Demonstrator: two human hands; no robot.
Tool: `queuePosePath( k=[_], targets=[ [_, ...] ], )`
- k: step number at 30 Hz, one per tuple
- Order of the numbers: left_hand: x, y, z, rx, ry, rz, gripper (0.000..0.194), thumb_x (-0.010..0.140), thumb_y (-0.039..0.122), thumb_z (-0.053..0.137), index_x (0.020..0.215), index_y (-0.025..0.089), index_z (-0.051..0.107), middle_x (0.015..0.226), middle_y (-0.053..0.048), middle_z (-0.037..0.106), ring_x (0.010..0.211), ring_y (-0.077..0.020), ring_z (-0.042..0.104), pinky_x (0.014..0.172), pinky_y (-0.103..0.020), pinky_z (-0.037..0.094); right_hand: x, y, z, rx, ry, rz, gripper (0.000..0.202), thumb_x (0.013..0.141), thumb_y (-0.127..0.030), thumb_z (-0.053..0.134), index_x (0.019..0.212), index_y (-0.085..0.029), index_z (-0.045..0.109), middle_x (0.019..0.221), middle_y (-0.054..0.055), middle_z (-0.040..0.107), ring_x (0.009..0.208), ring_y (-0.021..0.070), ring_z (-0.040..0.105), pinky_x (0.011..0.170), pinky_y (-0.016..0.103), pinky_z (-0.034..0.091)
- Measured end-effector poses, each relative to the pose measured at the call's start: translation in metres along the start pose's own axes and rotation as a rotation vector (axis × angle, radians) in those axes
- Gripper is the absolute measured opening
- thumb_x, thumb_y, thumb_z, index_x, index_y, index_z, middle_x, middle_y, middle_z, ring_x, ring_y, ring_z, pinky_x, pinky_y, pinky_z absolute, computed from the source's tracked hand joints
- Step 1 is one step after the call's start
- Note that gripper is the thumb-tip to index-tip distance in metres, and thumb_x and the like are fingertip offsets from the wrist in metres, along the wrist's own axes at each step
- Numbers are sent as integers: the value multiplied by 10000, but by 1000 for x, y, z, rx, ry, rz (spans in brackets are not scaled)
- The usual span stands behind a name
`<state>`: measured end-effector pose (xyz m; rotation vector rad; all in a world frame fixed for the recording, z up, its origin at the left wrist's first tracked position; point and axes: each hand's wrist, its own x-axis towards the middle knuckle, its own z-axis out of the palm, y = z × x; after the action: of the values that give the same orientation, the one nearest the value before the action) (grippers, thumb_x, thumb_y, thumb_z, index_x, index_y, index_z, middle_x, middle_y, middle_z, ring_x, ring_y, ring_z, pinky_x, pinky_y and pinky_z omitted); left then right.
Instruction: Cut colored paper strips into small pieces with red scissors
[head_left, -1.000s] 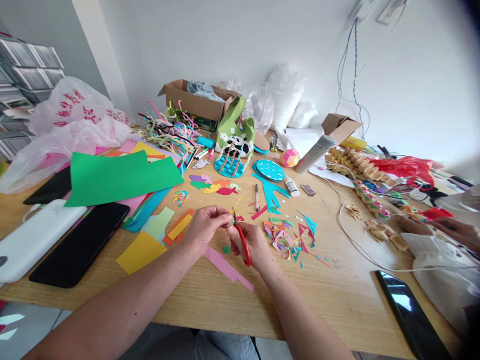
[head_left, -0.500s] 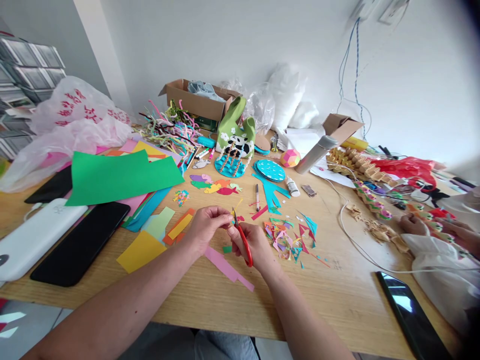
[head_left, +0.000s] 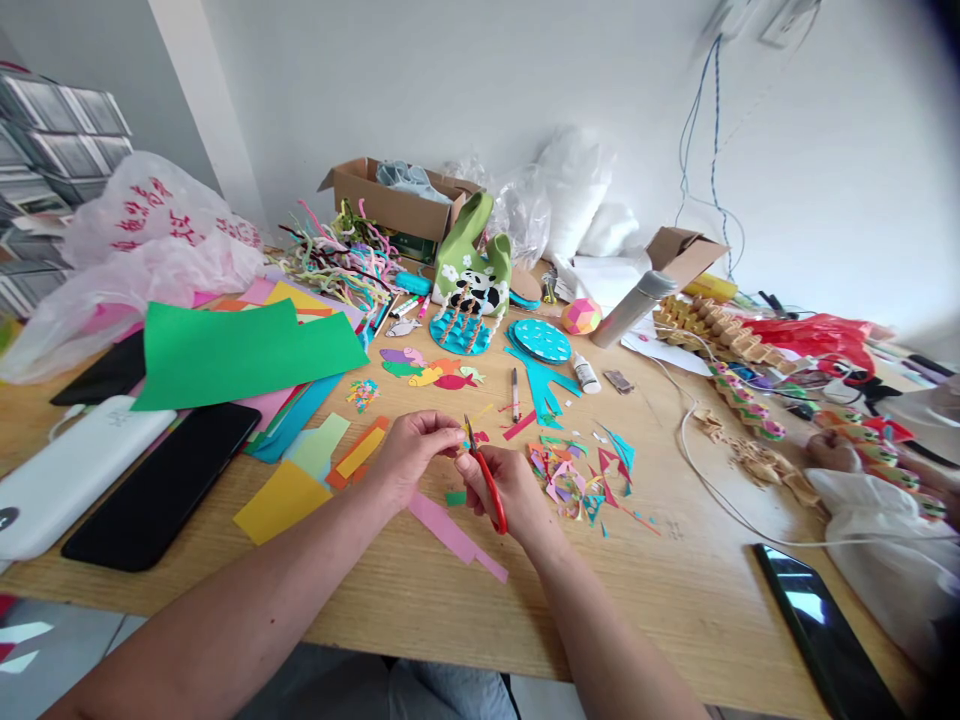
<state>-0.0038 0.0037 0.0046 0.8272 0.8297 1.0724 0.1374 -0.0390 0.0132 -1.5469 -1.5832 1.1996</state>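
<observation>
left hand (head_left: 409,455) pinches a tiny paper scrap (head_left: 459,450) | right hand (head_left: 506,490) is closed on red scissors (head_left: 486,478) above the table (head_left: 675,590) | advice: short snips, fingertips kept clear of the blades

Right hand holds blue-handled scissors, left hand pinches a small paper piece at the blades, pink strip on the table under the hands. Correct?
Not quite: the scissors have red handles, not blue, as the head view shows. The rest holds: the right hand grips them, the left hand pinches a small paper piece at the blades, and the pink strip lies on the table below.

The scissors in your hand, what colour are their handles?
Red. The scissors have red handles, held in the right hand, clearest in the head view.
</observation>
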Motion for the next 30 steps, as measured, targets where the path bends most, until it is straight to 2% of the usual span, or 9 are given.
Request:
queuePosePath(
  k=[16,23,30],
  targets=[
    [1,3,-4,50,-67,-24,109,621,225,733,636,142,663,604,0,615,589,-98,537,578,-230,388,-1,-1,-2,-5,-25,24,463,785,-585,615,603,-180,484,468,-1,565,378,106,504,367,182,339],
    [2,4,-5,49,-97,-50,100,630,208,723,637,139,651,600,8,619,577,-87,538,553,-215,382,-1,1,-5,-45,-62,-31,455,802,-576,604,618,-174,495,494,11,581,404,111,514,392,189,348],
    [2,4,-5,57,-96,-56,88,628,200,715,645,138,654,607,8,628,581,-86,543,554,-214,387,-1,-1,-5,-34,-81,-24,451,808,-571,598,620,-174,497,494,10,581,403,111,517,390,190,351]
  ],
)
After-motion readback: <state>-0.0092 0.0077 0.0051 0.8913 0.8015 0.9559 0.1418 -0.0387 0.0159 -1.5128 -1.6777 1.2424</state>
